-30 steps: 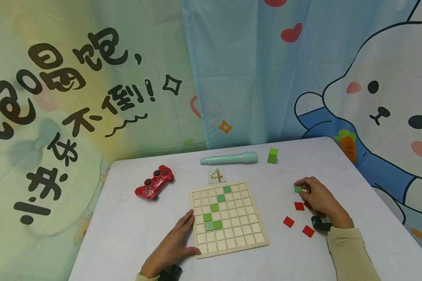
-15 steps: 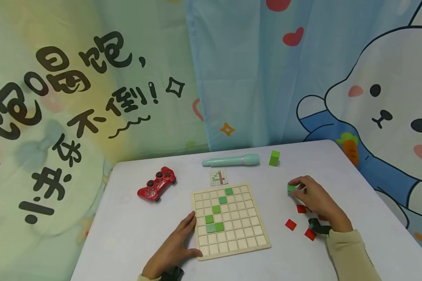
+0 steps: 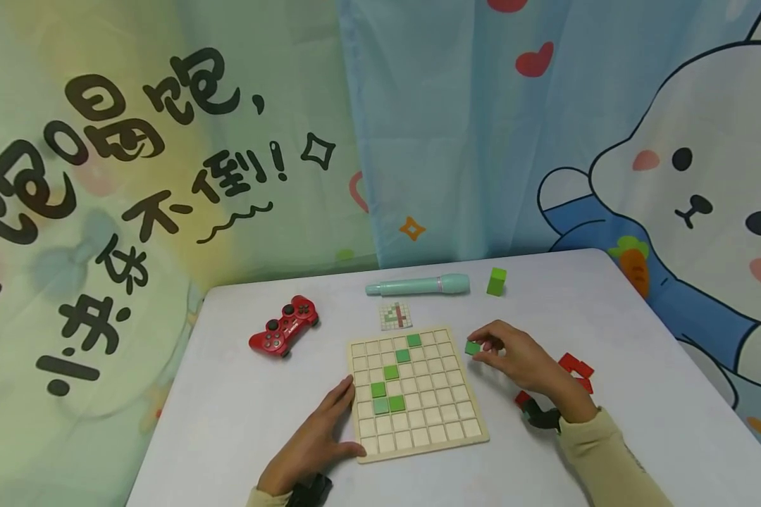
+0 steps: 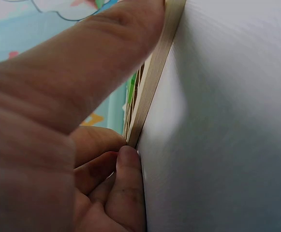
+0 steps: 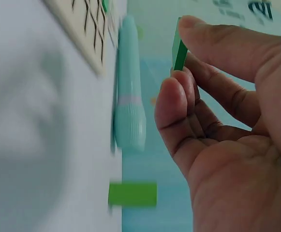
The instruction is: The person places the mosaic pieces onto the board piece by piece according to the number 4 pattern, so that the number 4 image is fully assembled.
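A square wooden grid board (image 3: 418,401) lies on the white table, with several green tiles in its cells, one of them a green tile (image 3: 396,403) below the middle. My left hand (image 3: 313,440) rests against the board's left edge, thumb at the near corner, fingers higher up; in the left wrist view the thumb and fingers of the hand (image 4: 82,96) touch the wooden edge (image 4: 155,72). Just off the board's upper right side, my right hand (image 3: 520,359) pinches a small green tile (image 3: 472,348). The right wrist view shows that tile (image 5: 179,50) between thumb and fingertips.
Several red tiles (image 3: 568,362) lie right of the board, partly hidden by the right arm. Behind it are a patterned card (image 3: 395,316), a mint-coloured microphone-like object (image 3: 418,285) and a green block (image 3: 497,282). A red game controller (image 3: 284,326) lies at the left.
My right hand has moved left from above the red tiles to beside the board, carrying the green tile. The left hand has stayed at the board's edge. The view has shifted slightly.
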### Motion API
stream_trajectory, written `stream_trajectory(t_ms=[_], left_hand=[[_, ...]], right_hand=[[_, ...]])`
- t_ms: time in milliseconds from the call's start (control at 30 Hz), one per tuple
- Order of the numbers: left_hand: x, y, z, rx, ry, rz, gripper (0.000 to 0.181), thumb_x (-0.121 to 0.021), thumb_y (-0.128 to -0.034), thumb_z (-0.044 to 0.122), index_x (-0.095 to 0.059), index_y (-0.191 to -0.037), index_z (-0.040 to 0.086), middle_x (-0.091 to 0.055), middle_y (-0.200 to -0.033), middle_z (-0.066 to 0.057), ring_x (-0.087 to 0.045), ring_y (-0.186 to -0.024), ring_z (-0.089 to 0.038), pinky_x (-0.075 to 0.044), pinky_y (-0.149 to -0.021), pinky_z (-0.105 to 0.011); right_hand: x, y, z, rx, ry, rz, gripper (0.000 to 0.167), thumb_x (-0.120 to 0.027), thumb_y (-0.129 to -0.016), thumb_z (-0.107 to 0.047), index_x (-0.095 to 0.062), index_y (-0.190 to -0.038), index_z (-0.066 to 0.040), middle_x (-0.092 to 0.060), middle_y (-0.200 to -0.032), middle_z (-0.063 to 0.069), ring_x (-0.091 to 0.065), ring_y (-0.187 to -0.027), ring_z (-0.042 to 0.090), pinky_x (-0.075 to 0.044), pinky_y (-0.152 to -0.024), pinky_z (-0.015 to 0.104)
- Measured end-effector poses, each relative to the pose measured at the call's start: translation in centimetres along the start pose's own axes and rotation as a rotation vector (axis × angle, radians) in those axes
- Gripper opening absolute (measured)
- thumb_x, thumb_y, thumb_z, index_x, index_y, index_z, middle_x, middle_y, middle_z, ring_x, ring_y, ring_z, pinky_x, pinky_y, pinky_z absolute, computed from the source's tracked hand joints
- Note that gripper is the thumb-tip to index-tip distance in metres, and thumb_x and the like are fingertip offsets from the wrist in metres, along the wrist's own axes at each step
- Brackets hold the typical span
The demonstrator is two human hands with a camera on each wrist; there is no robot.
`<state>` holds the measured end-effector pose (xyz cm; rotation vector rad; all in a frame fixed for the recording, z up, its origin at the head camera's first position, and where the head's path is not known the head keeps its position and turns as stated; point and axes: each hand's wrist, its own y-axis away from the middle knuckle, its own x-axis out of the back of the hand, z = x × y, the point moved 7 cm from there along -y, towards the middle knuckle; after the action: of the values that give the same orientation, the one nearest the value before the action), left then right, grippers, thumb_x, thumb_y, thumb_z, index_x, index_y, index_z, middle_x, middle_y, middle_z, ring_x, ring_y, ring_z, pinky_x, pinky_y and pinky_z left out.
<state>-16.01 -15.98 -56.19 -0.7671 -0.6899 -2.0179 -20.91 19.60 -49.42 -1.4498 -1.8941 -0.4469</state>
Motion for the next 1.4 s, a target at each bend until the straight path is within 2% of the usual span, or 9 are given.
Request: stream_trajectory(t_ms=[100,233,433,533,733,967,1200,1400], left_hand=[[0.0,0.0,0.0,0.012,0.01,-0.008,0.114,-0.092,-0.0809,0.041,-0.029,-0.169,0.009,-0.02,-0.181,-0.004,-0.027,-0.166,-0.033,-0.037,-0.127,-0.057],[0.1,0.0,0.2,-0.003,0.004,-0.001,0.113,-0.092,-0.0808,0.041,-0.029,-0.169,0.007,-0.021,-0.18,-0.006,-0.028,-0.165,-0.035,-0.038,-0.125,-0.059],[0.2,0.2,0.5,-0.028,-0.003,0.016,0.113,-0.092,-0.0806,0.042,-0.03,-0.168,0.004,-0.022,-0.18,-0.009,-0.029,-0.164,-0.036,-0.039,-0.125,-0.059],[0.1,0.2,0.4,-0.031,-0.003,0.016,0.113,-0.092,-0.0808,0.042,-0.03,-0.168,0.004,-0.022,-0.18,-0.009,-0.028,-0.165,-0.036,-0.038,-0.125,-0.059],[0.0,0.1,0.2,-0.031,-0.008,0.02,0.114,-0.092,-0.0805,0.043,-0.029,-0.168,0.005,-0.021,-0.18,-0.008,-0.027,-0.165,-0.036,-0.037,-0.126,-0.059],[0.0,0.1,0.1,-0.042,-0.016,0.023,0.115,-0.091,-0.0804,0.044,-0.029,-0.168,0.004,-0.021,-0.18,-0.008,-0.028,-0.165,-0.036,-0.038,-0.125,-0.059],[0.0,0.0,0.1,-0.026,-0.024,0.015,0.114,-0.092,-0.0808,0.043,-0.029,-0.168,0.004,-0.021,-0.18,-0.009,-0.028,-0.165,-0.036,-0.038,-0.125,-0.059],[0.1,0.0,0.2,-0.028,-0.013,0.02,0.114,-0.091,-0.081,0.043,-0.03,-0.168,0.003,-0.021,-0.18,-0.009,-0.027,-0.165,-0.036,-0.038,-0.125,-0.059]], right_hand=[[-1.6,-0.4,-1.3,0.061,-0.013,-0.073,0.028,-0.08,-0.094,-0.007,-0.071,-0.121,-0.008,-0.067,-0.114,0.003,-0.057,-0.092,0.003,-0.056,-0.079,0.02],[-3.8,-0.8,-2.8,0.105,-0.021,-0.197,0.024,-0.077,-0.098,-0.011,-0.069,-0.121,-0.01,-0.064,-0.117,0.004,-0.056,-0.094,0.008,-0.054,-0.077,0.022],[-6.2,-1.2,-4.5,0.181,-0.004,-0.32,0.022,-0.072,-0.1,-0.011,-0.067,-0.122,-0.009,-0.061,-0.117,0.004,-0.059,-0.102,0.014,-0.058,-0.086,0.029],[-7.1,-1.1,-4.9,0.228,-0.011,-0.345,0.021,-0.07,-0.101,-0.009,-0.064,-0.122,-0.009,-0.061,-0.119,0.004,-0.06,-0.103,0.013,-0.058,-0.089,0.029],[-8.1,-1.2,-5.5,0.289,-0.021,-0.35,0.025,-0.07,-0.101,-0.007,-0.064,-0.124,-0.003,-0.061,-0.111,0.005,-0.059,-0.093,0.007,-0.057,-0.081,0.023],[-9.6,-1.3,-5.8,0.23,0.002,-0.399,0.022,-0.073,-0.101,-0.013,-0.069,-0.12,-0.004,-0.061,-0.107,0.003,-0.055,-0.088,-0.001,-0.054,-0.077,0.018],[-10.9,-1.3,-6.6,0.196,0.082,-0.424,0.015,-0.074,-0.099,-0.014,-0.072,-0.114,-0.009,-0.059,-0.108,-0.002,-0.049,-0.086,-0.001,-0.049,-0.077,0.017],[-11.4,-1.5,-7.4,0.241,0.106,-0.407,0.015,-0.074,-0.098,-0.01,-0.072,-0.112,-0.01,-0.061,-0.109,-0.001,-0.048,-0.086,0.0,-0.05,-0.078,0.018]])
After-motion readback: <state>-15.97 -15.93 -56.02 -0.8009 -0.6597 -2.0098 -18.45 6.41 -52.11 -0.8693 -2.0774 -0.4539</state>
